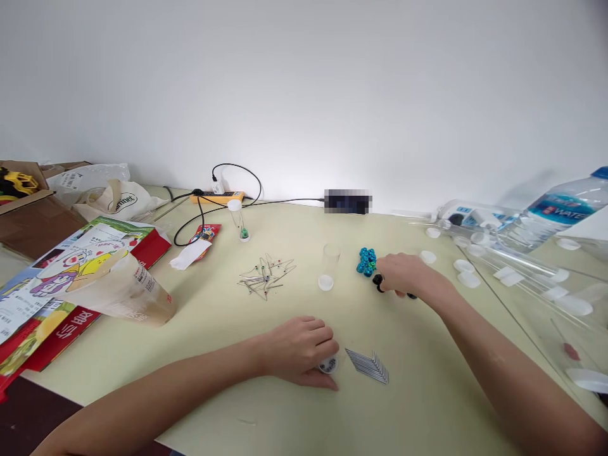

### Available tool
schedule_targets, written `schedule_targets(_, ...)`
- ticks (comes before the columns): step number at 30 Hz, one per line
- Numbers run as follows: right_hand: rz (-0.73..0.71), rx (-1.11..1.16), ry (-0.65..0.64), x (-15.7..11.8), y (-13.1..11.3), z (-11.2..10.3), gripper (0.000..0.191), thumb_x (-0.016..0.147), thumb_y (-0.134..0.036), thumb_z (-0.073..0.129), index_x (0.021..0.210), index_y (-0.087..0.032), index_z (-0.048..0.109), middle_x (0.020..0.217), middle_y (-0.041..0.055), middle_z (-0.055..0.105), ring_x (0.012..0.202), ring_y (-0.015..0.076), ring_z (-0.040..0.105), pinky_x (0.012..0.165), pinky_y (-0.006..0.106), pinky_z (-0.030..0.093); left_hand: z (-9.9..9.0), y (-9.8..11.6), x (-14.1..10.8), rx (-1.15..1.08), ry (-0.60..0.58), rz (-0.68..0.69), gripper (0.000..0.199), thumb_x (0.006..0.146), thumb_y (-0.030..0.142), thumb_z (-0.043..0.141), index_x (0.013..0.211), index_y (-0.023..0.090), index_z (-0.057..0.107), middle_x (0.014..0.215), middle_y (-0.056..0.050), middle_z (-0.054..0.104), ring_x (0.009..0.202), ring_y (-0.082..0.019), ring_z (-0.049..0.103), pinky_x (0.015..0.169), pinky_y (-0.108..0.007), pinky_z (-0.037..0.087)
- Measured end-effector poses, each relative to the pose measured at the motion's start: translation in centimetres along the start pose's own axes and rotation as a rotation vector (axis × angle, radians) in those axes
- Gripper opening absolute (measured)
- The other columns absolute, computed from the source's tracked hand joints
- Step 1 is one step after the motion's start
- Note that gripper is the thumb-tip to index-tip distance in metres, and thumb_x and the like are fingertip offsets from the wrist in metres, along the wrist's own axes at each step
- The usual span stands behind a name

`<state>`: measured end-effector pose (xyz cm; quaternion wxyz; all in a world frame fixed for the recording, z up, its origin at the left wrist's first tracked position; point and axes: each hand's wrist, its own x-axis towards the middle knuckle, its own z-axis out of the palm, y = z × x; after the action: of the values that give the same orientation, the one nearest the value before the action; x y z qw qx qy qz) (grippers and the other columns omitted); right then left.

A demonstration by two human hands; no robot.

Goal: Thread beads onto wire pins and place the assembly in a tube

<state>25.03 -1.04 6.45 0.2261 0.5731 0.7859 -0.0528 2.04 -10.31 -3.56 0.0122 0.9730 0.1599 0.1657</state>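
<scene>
My left hand rests on the table, its thumb and fingers curled around a small round white container with dark bits in it. To the right of that hand, several L-shaped metal rods lie in a neat row. My right hand reaches down with bent fingers over small black balls; its fingertips are mostly hidden. Against its left side is a cluster of shiny blue balls. A clear tube with a white cap lies between the hands, farther back.
Left of the tube is a pile of thin metal wires. Behind it stands a capped tube with green inside. A drink cup sits at left, a power strip by the wall. Clear tubes and a water bottle fill the right.
</scene>
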Motion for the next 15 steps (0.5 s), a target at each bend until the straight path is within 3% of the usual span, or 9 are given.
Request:
schedule_targets(4, -0.052, -0.054, 0.055, -0.3, -1.1, 0.4, 0.026, 0.063, -0.002, 0.054, 0.043, -0.016, 0.046, 0.042, 0.0031, 0.048, 0.050, 0.0185, 0.054, 0.047, 0.026, 0.026, 0.2, 0.0, -0.1, -0.030, 0.027, 0.039, 0.054, 0.079, 0.069, 0.039, 0.084, 0.016, 0.050, 0.065, -0.002, 0.050, 0.058, -0.015, 0.044, 0.050, -0.028, 0.033)
schedule_targets(8, -0.157, -0.085, 0.151, -0.9, -3.7, 1.2, 0.022, 0.072, -0.006, 0.053, 0.052, -0.014, 0.052, 0.050, 0.0044, 0.049, 0.053, 0.0177, 0.053, 0.049, 0.027, 0.023, 0.1, -0.3, -0.3, -0.022, 0.071, 0.033, 0.057, 0.079, 0.070, 0.037, 0.086, 0.015, 0.051, 0.062, -0.002, 0.050, 0.055, -0.015, 0.044, 0.047, -0.029, 0.031)
schedule_targets(12, -0.290, -0.067, 0.218, -2.1, -6.6, 1.5, 0.025, 0.083, -0.014, 0.048, 0.058, -0.015, 0.052, 0.059, 0.0034, 0.051, 0.058, 0.0150, 0.050, 0.051, 0.027, 0.022, -0.3, -1.2, -0.6, -0.005, 0.143, -0.097, 0.041, 0.089, 0.053, 0.036, 0.088, 0.015, 0.052, 0.066, -0.004, 0.057, 0.060, -0.016, 0.049, 0.050, -0.029, 0.035)
schedule_targets(15, -0.329, -0.016, 0.240, -2.4, -6.4, 1.3, 0.025, 0.084, -0.023, 0.052, 0.059, -0.017, 0.048, 0.061, 0.0011, 0.048, 0.061, 0.0144, 0.049, 0.052, 0.027, 0.022, -0.7, -1.9, -0.9, -0.021, 0.196, -0.248, 0.029, 0.093, 0.039, 0.037, 0.089, 0.016, 0.053, 0.071, -0.005, 0.060, 0.066, -0.016, 0.054, 0.055, -0.028, 0.038)
